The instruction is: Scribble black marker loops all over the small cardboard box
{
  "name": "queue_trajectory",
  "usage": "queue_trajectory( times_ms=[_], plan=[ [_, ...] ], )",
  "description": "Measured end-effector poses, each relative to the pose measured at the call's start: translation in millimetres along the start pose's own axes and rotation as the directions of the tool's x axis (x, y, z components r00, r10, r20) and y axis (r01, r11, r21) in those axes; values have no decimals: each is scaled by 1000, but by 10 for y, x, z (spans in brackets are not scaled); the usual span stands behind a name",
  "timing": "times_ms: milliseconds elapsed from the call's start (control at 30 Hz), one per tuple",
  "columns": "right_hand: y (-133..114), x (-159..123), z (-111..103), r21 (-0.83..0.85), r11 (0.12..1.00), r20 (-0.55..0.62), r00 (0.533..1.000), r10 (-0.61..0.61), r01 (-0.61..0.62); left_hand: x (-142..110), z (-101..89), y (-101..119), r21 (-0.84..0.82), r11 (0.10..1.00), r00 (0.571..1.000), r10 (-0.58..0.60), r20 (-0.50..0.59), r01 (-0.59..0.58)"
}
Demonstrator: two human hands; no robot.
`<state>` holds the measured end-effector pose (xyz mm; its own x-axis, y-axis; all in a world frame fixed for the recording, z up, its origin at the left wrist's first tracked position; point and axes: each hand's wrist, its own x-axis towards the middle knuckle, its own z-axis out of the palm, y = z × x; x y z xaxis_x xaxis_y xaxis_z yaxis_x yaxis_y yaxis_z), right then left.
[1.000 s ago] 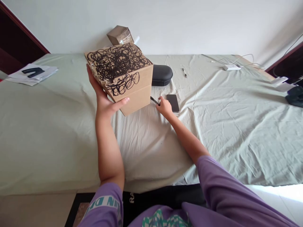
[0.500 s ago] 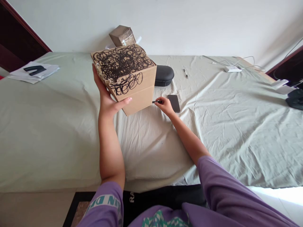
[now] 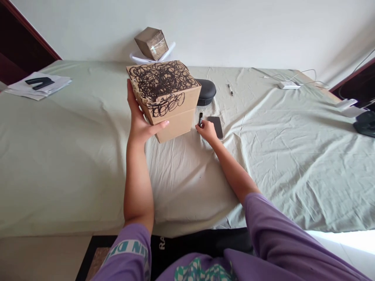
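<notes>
My left hand (image 3: 142, 125) grips a brown cardboard box (image 3: 178, 123) by its left side, the thumb across the front face. Black looping scribbles cover the box's top and run over onto the upper front. Just right of the box, my right hand (image 3: 207, 130) is closed on a black marker (image 3: 200, 118), which points upward from the fingers. A dark flat phone-like slab (image 3: 216, 127) lies on the cloth beside that hand. Behind the box's right edge sits a black hard case (image 3: 206, 93), partly hidden.
A pale cloth (image 3: 278, 164) covers the table. A smaller taped box (image 3: 152, 42) leans in a white holder near the wall. At left a black stapler (image 3: 40, 82) rests on papers (image 3: 54, 88). Another pen (image 3: 230, 89) and a white power strip (image 3: 289, 85) lie at right.
The box has shifted to the right with my left hand. The marker has turned from lying sideways toward the box to pointing upward, and my right hand is slightly farther right.
</notes>
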<state>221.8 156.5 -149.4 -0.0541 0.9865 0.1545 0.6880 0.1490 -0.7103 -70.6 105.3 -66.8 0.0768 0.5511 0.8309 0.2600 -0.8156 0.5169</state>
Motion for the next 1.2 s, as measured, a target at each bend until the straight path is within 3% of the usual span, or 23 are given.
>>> queue_trajectory(
  times_ms=[133,333,467,633,767,833,933,1200],
  plan=[
    [9,-10,-29,33,998,20,998,53,-54,-9,-28,-142,13,1000,999,27,-30,-27],
    [9,-51,3,172,980,103,991,83,-100,-26,-55,-107,39,999,999,-32,-29,33],
    [-68,-29,-101,239,964,127,988,92,-120,-60,-88,-208,14,999,999,-35,-15,35],
    [-286,19,-500,336,942,-31,999,25,-13,-197,-42,-467,24,1000,1000,-19,11,19],
    [-516,-75,-870,580,793,-157,981,-115,186,-334,99,-537,22,992,988,-123,91,121],
    [-627,-170,-973,616,730,-251,952,-174,296,-374,168,-515,19,984,970,-179,162,178],
    [-765,-308,-991,610,699,-348,919,-187,373,-388,242,-461,24,980,960,-196,199,196],
    [-880,-441,-892,538,732,-456,875,-165,418,-412,404,-432,44,988,980,-154,124,150]
  ],
)
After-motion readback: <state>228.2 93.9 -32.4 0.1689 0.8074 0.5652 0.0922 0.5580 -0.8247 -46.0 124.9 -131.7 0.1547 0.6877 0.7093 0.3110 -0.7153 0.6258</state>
